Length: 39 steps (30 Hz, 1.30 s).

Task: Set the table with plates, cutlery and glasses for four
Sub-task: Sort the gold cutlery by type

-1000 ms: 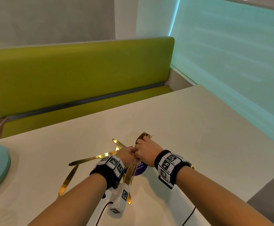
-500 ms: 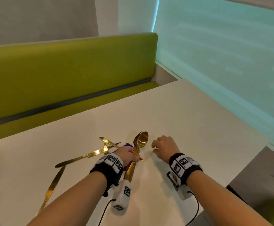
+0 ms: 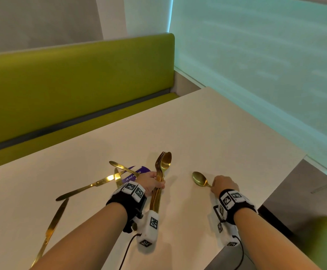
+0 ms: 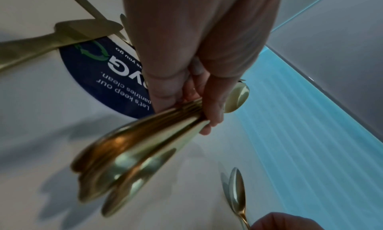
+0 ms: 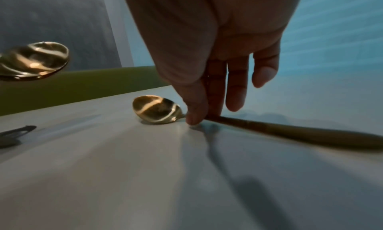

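Note:
My left hand (image 3: 151,182) grips a bundle of gold forks and spoons (image 3: 159,178) by the handles, held just above the white table (image 3: 217,131). In the left wrist view the fingers (image 4: 209,117) wrap the bundle (image 4: 145,145). To its right a single gold spoon (image 3: 199,178) lies on the table, bowl up. My right hand (image 3: 224,185) pinches its neck; the right wrist view shows thumb and forefinger (image 5: 196,117) on the spoon (image 5: 155,110), the other fingers straight.
Three gold knives (image 3: 92,186) lie loose on the table left of my left hand, over a purple round sticker (image 3: 134,173). A green bench (image 3: 71,84) runs along the far side. The table's right edge (image 3: 287,172) is close to my right hand.
My right hand has left the bundle and moved right, and now holds a single spoon down on the table. The left hand keeps the bundle. The view has swung right.

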Motion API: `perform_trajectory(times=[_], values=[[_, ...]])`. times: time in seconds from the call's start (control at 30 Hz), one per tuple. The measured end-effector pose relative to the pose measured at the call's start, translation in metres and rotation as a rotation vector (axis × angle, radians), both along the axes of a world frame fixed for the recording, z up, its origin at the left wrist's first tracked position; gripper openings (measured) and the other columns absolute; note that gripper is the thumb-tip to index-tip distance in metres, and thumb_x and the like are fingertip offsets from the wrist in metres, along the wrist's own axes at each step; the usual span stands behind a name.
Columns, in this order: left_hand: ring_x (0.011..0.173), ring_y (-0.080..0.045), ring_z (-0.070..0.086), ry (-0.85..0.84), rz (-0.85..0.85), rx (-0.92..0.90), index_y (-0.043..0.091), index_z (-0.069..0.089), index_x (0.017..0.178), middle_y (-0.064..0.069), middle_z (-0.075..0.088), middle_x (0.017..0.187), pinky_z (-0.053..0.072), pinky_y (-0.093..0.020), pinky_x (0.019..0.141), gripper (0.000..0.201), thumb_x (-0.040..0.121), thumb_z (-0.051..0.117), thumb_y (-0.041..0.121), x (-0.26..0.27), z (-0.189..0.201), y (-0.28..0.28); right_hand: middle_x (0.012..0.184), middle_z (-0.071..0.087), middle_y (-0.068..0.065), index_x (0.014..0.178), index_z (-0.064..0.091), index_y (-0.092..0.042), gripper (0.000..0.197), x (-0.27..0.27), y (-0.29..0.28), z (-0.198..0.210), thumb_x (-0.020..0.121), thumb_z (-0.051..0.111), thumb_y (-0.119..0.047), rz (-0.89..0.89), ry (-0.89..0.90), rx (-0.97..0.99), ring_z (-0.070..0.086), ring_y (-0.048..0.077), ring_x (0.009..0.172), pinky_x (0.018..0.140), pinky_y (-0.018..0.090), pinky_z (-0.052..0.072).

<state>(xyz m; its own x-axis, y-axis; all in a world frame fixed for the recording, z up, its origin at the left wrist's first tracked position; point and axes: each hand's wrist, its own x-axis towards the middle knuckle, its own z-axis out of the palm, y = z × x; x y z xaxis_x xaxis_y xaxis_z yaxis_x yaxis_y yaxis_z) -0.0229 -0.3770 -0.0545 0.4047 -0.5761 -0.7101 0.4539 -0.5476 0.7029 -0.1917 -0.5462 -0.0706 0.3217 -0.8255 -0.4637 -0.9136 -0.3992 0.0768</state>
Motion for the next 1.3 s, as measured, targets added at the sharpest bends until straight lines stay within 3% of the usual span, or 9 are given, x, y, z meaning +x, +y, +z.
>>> perform_trajectory(times=[0.1, 0.2, 0.3, 0.4, 0.77, 0.93, 1.0, 1.13, 1.3], values=[[0.073, -0.018, 0.055, 0.028, 0.009, 0.002, -0.003, 0.054, 0.120, -0.009, 0.056, 0.080, 0.049, -0.030, 0.064, 0.030, 0.090, 0.052, -0.007, -0.002, 0.002, -0.001, 0.106, 0.068, 0.006, 0.101, 0.066, -0.013, 0.020, 0.009, 0.005, 0.004, 0.091, 0.049, -0.019, -0.024, -0.105, 0.022, 0.064, 0.023, 0.097, 0.088, 0.031, 0.050], [0.074, -0.019, 0.055, 0.061, 0.041, -0.012, -0.001, 0.054, 0.118, -0.009, 0.055, 0.080, 0.049, -0.031, 0.065, 0.028, 0.090, 0.051, -0.007, -0.003, 0.006, 0.003, 0.094, 0.066, 0.002, 0.087, 0.064, -0.015, 0.012, 0.026, 0.014, 0.013, 0.089, 0.059, -0.027, -0.045, -0.379, 0.131, 0.058, 0.018, 0.085, 0.081, 0.028, 0.050], [0.078, -0.018, 0.057, 0.054, 0.059, -0.032, 0.001, 0.056, 0.117, -0.009, 0.058, 0.085, 0.051, -0.031, 0.070, 0.028, 0.090, 0.054, -0.005, -0.004, 0.007, 0.011, 0.083, 0.064, -0.003, 0.086, 0.065, -0.016, 0.012, 0.044, 0.038, 0.026, 0.087, 0.065, -0.028, -0.113, -0.718, 0.377, 0.057, 0.012, 0.071, 0.067, 0.021, 0.045], [0.078, -0.017, 0.058, 0.027, 0.065, -0.068, 0.004, 0.059, 0.108, -0.008, 0.061, 0.088, 0.051, -0.028, 0.070, 0.022, 0.088, 0.056, -0.004, -0.005, 0.011, 0.026, 0.078, 0.064, -0.004, 0.082, 0.064, -0.017, 0.009, 0.056, 0.067, 0.035, 0.086, 0.065, -0.024, -0.185, -0.860, 0.630, 0.054, 0.009, 0.062, 0.059, 0.021, 0.042], [0.072, -0.018, 0.060, -0.041, 0.126, -0.150, 0.012, 0.062, 0.086, -0.007, 0.064, 0.080, 0.053, -0.035, 0.076, 0.025, 0.083, 0.059, -0.012, -0.019, 0.027, 0.143, 0.070, 0.066, -0.003, 0.071, 0.064, -0.019, 0.018, 0.070, 0.194, 0.052, 0.088, 0.063, -0.017, -0.030, -0.803, 0.646, 0.052, 0.007, 0.050, 0.048, 0.017, 0.038], [0.090, -0.022, 0.063, -0.160, 0.121, -0.095, 0.022, 0.062, 0.083, -0.004, 0.067, 0.087, 0.052, -0.042, 0.093, 0.027, 0.078, 0.067, -0.004, -0.031, 0.025, 0.230, 0.066, 0.065, -0.004, 0.067, 0.064, -0.020, 0.019, 0.059, 0.285, 0.062, 0.087, 0.065, -0.018, 0.068, -0.740, 0.612, 0.051, 0.008, 0.049, 0.049, 0.019, 0.038], [0.089, -0.022, 0.062, -0.152, 0.129, -0.093, 0.022, 0.060, 0.081, -0.005, 0.067, 0.089, 0.051, -0.038, 0.086, 0.029, 0.078, 0.067, -0.005, -0.041, 0.023, 0.266, 0.067, 0.065, -0.005, 0.068, 0.064, -0.020, 0.019, 0.053, 0.322, 0.064, 0.086, 0.065, -0.020, 0.069, -0.716, 0.599, 0.053, 0.009, 0.052, 0.053, 0.020, 0.040], [0.073, -0.018, 0.061, -0.127, 0.153, -0.120, 0.013, 0.059, 0.092, -0.007, 0.066, 0.081, 0.051, -0.029, 0.069, 0.028, 0.077, 0.066, -0.010, -0.057, 0.017, 0.334, 0.066, 0.065, -0.005, 0.069, 0.063, -0.020, 0.016, 0.041, 0.393, 0.062, 0.085, 0.066, -0.020, 0.048, -0.696, 0.610, 0.055, 0.009, 0.052, 0.053, 0.020, 0.039], [0.097, -0.021, 0.065, -0.307, 0.092, 0.044, 0.012, 0.062, 0.111, -0.010, 0.070, 0.109, 0.053, -0.038, 0.095, 0.039, 0.076, 0.071, 0.000, -0.062, 0.002, 0.403, 0.075, 0.067, -0.004, 0.067, 0.060, -0.022, 0.021, 0.037, 0.461, 0.057, 0.087, 0.064, -0.027, 0.140, -0.596, 0.619, 0.056, 0.006, 0.053, 0.051, 0.017, 0.038]])
